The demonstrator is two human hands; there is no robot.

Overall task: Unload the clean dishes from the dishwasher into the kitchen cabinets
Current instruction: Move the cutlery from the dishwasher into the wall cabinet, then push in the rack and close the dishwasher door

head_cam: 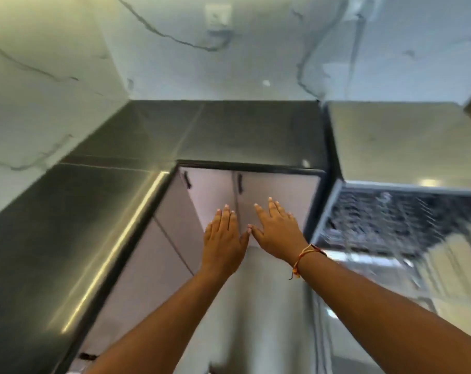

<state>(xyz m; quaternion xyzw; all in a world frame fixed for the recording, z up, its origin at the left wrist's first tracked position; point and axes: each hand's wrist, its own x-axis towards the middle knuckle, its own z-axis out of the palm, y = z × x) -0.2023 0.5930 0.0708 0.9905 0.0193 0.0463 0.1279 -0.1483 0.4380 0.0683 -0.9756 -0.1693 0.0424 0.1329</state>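
Observation:
Two pale lower cabinet doors (pixel 277 195) with dark vertical handles sit shut under the dark countertop in the corner. My left hand (pixel 223 238) and my right hand (pixel 278 230) reach side by side toward the lower part of these doors, palms down, fingers spread, holding nothing. I cannot tell whether the fingertips touch the doors. A thread bracelet circles my right wrist. At the right, the pulled-out dishwasher rack (pixel 396 220) shows dark wire tines; the view is blurred and I make out no dishes in it.
A glossy dark countertop (pixel 75 228) runs along the left and back, meeting marble-veined walls (pixel 175 49). The dishwasher's light top (pixel 396 141) stands at the right. Pale floor (pixel 266 314) lies between the cabinets and the dishwasher.

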